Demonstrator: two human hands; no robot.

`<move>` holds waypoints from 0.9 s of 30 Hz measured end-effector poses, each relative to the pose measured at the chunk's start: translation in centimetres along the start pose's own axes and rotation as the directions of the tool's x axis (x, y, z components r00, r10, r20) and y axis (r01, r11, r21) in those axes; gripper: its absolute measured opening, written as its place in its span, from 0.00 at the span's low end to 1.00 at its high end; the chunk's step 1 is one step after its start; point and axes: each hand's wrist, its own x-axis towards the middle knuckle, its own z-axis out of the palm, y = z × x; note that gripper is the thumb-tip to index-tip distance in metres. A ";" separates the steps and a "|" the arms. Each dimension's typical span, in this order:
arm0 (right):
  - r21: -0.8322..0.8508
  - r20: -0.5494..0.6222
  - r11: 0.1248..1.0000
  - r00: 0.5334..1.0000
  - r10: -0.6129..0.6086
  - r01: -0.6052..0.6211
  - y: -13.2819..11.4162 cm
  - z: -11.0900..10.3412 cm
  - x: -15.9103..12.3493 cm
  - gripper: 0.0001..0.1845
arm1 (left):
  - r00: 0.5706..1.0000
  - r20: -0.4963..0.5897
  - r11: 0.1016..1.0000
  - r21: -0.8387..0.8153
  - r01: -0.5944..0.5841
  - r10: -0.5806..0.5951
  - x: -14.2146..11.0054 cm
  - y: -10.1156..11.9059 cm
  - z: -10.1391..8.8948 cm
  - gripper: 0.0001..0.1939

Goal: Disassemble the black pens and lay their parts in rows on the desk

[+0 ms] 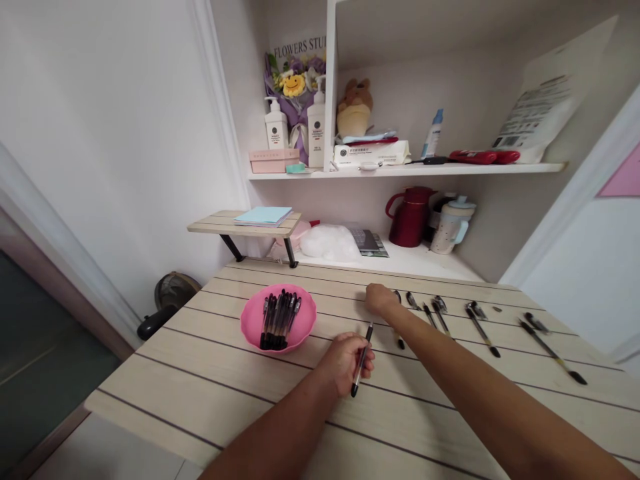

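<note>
My left hand point(350, 363) grips a black gel pen point(363, 359) above the table, its bare tip pointing up and away from me. Farther off, my right hand point(382, 299) is closed low over the tabletop; its fingertips are turned away, so anything in them is hidden. Uncapped pens point(485, 335) lie to the right with loose clear-and-black caps point(439, 305) near them. One more pen point(399, 340) is partly covered by my right forearm. To the left of my hands, a pink scalloped bowl point(306, 327) holds a bundle of capped pens point(280, 319).
The slatted wooden table point(200, 380) carries a small raised stand point(215, 222) with light blue paper point(263, 215) at its back left. Behind are a white plastic bag point(329, 243), a red jug point(411, 217) and a pale tumbler point(451, 227). A shelf point(450, 169) runs above.
</note>
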 end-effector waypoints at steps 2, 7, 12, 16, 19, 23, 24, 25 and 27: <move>0.003 0.002 1.000 1.000 0.008 -0.008 -0.1 0.1 -0.1 0.16 | 1.000 -0.004 1.000 0.003 -0.008 0.008 0.0 0.0 0.0 0.09; 0.039 -0.038 0.999 0.999 0.019 -0.017 0.2 -0.4 0.0 0.13 | 1.000 0.000 1.000 0.007 -0.009 0.009 0.0 0.0 0.0 0.07; 0.125 -0.107 0.992 0.994 0.034 -0.020 2.3 -2.6 0.3 0.11 | 1.000 0.008 1.000 0.006 -0.014 0.014 -0.2 0.1 0.1 0.06; 0.250 -0.136 0.967 0.988 0.071 -0.035 4.3 -4.1 -0.9 0.07 | 1.000 0.002 1.000 0.003 -0.019 0.019 -0.1 0.0 0.1 0.06; 0.399 -0.094 0.917 0.993 0.071 -0.028 4.4 -3.6 -3.5 0.09 | 1.000 0.004 1.000 -0.001 -0.019 0.019 0.0 -0.1 -0.1 0.07; 0.640 0.029 0.768 0.999 -0.035 0.008 2.7 -1.2 -7.9 0.24 | 0.999 0.010 0.999 -0.024 -0.031 0.031 0.2 -0.1 -0.1 0.09; 0.690 0.050 0.723 0.997 -0.059 0.008 2.2 -0.5 -8.7 0.25 | 0.999 0.012 0.999 -0.031 -0.035 0.035 0.2 -0.1 -0.1 0.09; 0.768 0.080 0.641 0.993 -0.087 -0.006 1.7 0.1 -9.4 0.24 | 0.999 0.017 0.999 -0.036 -0.037 0.038 0.2 0.0 -0.1 0.09; 0.913 0.140 0.401 0.981 -0.133 -0.076 1.0 1.1 -10.2 0.21 | 0.999 0.028 0.999 -0.038 -0.038 0.039 0.2 0.0 -0.1 0.09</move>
